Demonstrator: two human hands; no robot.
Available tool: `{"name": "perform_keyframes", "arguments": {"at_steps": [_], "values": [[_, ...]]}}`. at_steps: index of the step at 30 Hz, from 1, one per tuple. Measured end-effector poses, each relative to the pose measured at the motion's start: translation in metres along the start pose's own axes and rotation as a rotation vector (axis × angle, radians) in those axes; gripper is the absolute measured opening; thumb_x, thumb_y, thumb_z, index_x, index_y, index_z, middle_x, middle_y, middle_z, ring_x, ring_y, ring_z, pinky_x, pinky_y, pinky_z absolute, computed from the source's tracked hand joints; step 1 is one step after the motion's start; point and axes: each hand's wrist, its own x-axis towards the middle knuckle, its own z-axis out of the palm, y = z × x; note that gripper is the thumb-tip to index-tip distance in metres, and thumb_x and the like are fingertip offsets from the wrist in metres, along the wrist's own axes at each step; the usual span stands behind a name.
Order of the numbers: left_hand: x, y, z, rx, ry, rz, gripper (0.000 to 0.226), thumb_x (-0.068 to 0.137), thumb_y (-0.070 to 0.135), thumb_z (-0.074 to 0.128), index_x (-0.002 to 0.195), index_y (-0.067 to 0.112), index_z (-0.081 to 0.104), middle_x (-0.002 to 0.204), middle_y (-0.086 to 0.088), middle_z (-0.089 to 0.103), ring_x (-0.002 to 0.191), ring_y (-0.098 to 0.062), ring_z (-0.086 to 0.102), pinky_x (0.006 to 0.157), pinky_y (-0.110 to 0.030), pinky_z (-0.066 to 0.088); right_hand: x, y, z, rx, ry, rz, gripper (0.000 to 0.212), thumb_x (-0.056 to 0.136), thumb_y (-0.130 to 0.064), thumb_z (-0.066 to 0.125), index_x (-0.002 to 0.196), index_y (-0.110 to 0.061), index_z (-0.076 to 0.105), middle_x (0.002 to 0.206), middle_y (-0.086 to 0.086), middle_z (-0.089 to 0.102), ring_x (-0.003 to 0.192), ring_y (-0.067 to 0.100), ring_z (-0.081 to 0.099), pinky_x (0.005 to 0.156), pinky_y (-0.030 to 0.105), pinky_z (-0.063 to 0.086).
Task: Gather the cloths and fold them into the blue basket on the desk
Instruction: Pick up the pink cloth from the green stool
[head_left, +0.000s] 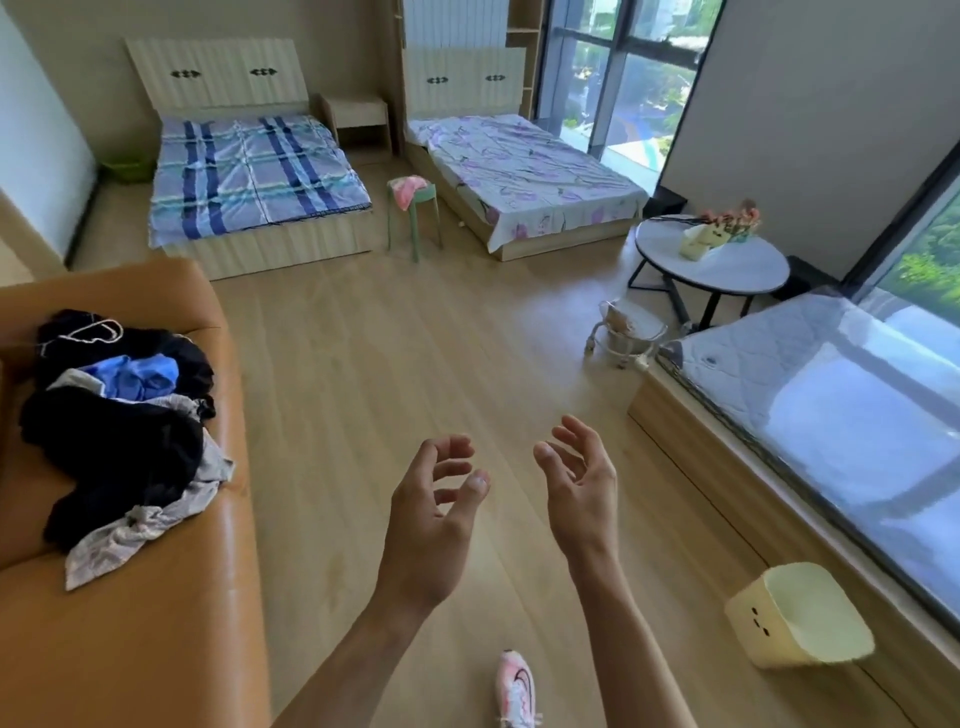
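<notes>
Hovering over the floor (363, 364), left hand (434, 525) and right hand (579, 486), each grip open, holding nothing; cloths (122, 426) lying heaped on the sofa (171, 623)

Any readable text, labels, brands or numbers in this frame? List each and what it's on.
None: no legible text anywhere in the head view.
Yellow bin: only three dark dots, a face-like mark, not writing.
Headboards: dark decorative motifs, not letters.
Yellow box on the round table: dark marks too small to tell.
Pile of cloths on the sofa: no print or tag that can be read.
</notes>
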Motion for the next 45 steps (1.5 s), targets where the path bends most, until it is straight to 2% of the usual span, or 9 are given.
{"name": "perform_keyframes", "arguments": {"at_steps": [5, 9, 15, 19, 24, 27, 30, 40, 45], "values": [[0.106, 0.023, 0.048, -0.024, 0.071, -0.005, 0.017, 0.096, 0.023, 0.063, 0.111, 0.03, 0.061, 0.11, 0.014, 0.066, 0.108, -0.002, 0.062, 0.084, -0.022, 0.049, 0.138, -0.017, 0.008, 0.004, -0.096, -0.009, 0.043, 0.093, -0.021, 0.068, 0.135, -0.018, 0.058, 0.123, -0.002, 0.067, 0.105, 0.004, 0.066, 0.089, 0.024, 0.055], [0.185, 0.029, 0.07, -0.046, 0.136, -0.031, 0.023, 0.088, 0.034, 0.061, 0.11, 0.029, 0.062, 0.11, 0.014, 0.067, 0.107, -0.003, 0.063, 0.082, -0.02, 0.049, 0.226, -0.025, 0.027, 0.01, -0.147, -0.006, 0.041, 0.093, -0.02, 0.067, 0.133, -0.017, 0.059, 0.122, -0.003, 0.067, 0.104, 0.003, 0.065, 0.082, 0.015, 0.051], [0.32, 0.013, 0.096, -0.099, 0.176, -0.056, 0.025, 0.083, 0.035, 0.061, 0.107, 0.028, 0.064, 0.108, 0.013, 0.068, 0.104, -0.004, 0.064, 0.078, -0.015, 0.046, 0.351, -0.017, 0.074, 0.003, -0.189, -0.006, 0.039, 0.093, -0.02, 0.067, 0.131, -0.019, 0.06, 0.118, -0.005, 0.068, 0.101, 0.003, 0.067, 0.076, 0.014, 0.053], [0.425, -0.005, 0.105, -0.109, 0.181, -0.048, 0.025, 0.084, 0.037, 0.06, 0.107, 0.028, 0.064, 0.108, 0.014, 0.068, 0.104, -0.002, 0.064, 0.076, -0.01, 0.046, 0.443, -0.011, 0.122, -0.008, -0.2, -0.014, 0.038, 0.093, -0.021, 0.067, 0.131, -0.019, 0.06, 0.118, -0.006, 0.067, 0.102, 0.003, 0.066, 0.079, 0.014, 0.052], [0.568, -0.008, 0.105, -0.108, 0.177, -0.033, 0.016, 0.093, 0.028, 0.063, 0.108, 0.029, 0.062, 0.11, 0.015, 0.067, 0.106, -0.004, 0.063, 0.081, -0.016, 0.046, 0.565, -0.026, 0.187, -0.026, -0.229, -0.018, 0.035, 0.094, -0.025, 0.066, 0.129, -0.025, 0.06, 0.118, -0.008, 0.067, 0.103, 0.002, 0.065, 0.084, 0.02, 0.052], [0.652, 0.001, 0.105, -0.089, 0.167, -0.01, 0.015, 0.093, 0.031, 0.062, 0.107, 0.029, 0.062, 0.11, 0.014, 0.066, 0.105, -0.002, 0.062, 0.08, -0.016, 0.047, 0.636, -0.038, 0.222, -0.011, -0.215, -0.021, 0.034, 0.094, -0.024, 0.066, 0.127, -0.025, 0.061, 0.116, -0.006, 0.068, 0.104, 0.004, 0.066, 0.086, 0.022, 0.053], [0.728, 0.005, 0.107, -0.072, 0.171, -0.006, 0.011, 0.095, 0.023, 0.063, 0.106, 0.027, 0.063, 0.108, 0.013, 0.066, 0.103, 0.0, 0.062, 0.078, -0.012, 0.048, 0.7, -0.046, 0.254, 0.008, -0.208, -0.006, 0.033, 0.094, -0.024, 0.067, 0.127, -0.023, 0.062, 0.115, -0.005, 0.068, 0.104, 0.006, 0.067, 0.088, 0.024, 0.054], [0.988, -0.019, 0.135, -0.06, 0.22, 0.013, 0.014, 0.093, 0.025, 0.062, 0.108, 0.026, 0.063, 0.112, 0.014, 0.066, 0.104, -0.001, 0.062, 0.078, -0.008, 0.047, 0.941, -0.031, 0.372, 0.031, -0.271, 0.009, 0.033, 0.093, -0.022, 0.067, 0.125, -0.022, 0.063, 0.112, -0.007, 0.069, 0.097, -0.001, 0.067, 0.083, 0.019, 0.053], [1.11, -0.023, 0.147, -0.048, 0.264, -0.04, 0.019, 0.09, 0.034, 0.062, 0.109, 0.031, 0.063, 0.111, 0.015, 0.067, 0.105, 0.0, 0.062, 0.083, -0.019, 0.049, 1.065, -0.04, 0.431, 0.002, -0.384, -0.002, 0.032, 0.093, -0.024, 0.068, 0.124, -0.023, 0.063, 0.113, -0.007, 0.069, 0.1, 0.004, 0.067, 0.086, 0.023, 0.055]]}}
